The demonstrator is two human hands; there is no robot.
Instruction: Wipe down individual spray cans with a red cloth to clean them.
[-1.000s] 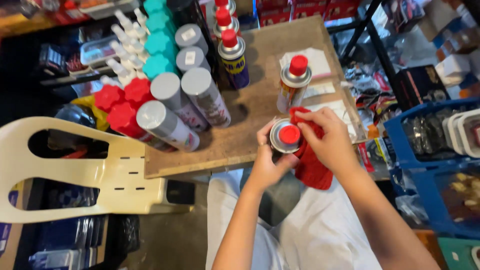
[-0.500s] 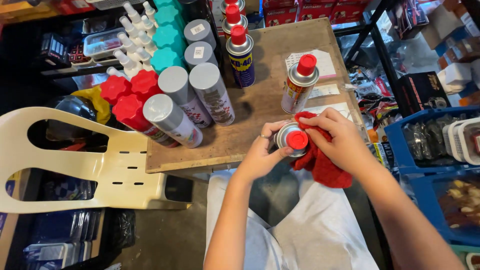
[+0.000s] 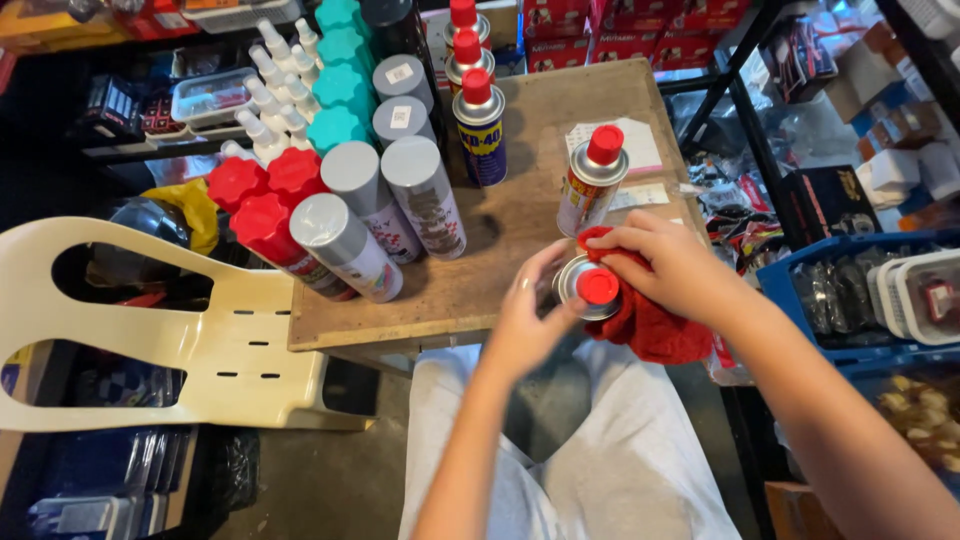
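Change: since a second ago both hands and the can they hold have come forward from over the lap to the near edge of the table, and the red rag now hangs lower under the right hand.
Held can: a small spray can with a red cap [image 3: 590,287], seen from above, sits between the two hands at the table's front edge, just in front of a second standing can.
Left hand: the left hand [image 3: 527,322] cups the can from the near left side, its fingers curled narrowly round the metal rim.
Right hand: the right hand [image 3: 672,268] presses a red rag [image 3: 650,325] against the can's far right side, fingers bent and closed on the cloth.
Nearest neighbour: an upright red-capped spray can [image 3: 592,182] stands just behind the held one, close enough to crowd the right fingers.
Table: a worn wooden table [image 3: 540,230] carries everything; white paper slips [image 3: 640,150] lie behind the upright can.
Left cluster: grey-capped aerosol cans [image 3: 385,215] stand packed with red-lidded bottles [image 3: 265,200], teal-capped bottles [image 3: 342,85] and white nozzle bottles [image 3: 270,95].
Back row: a blue can with a red cap [image 3: 480,125] stands at the table's middle.
Sides: a cream plastic chair [image 3: 150,350] stands left; a blue crate [image 3: 850,300] stands right.
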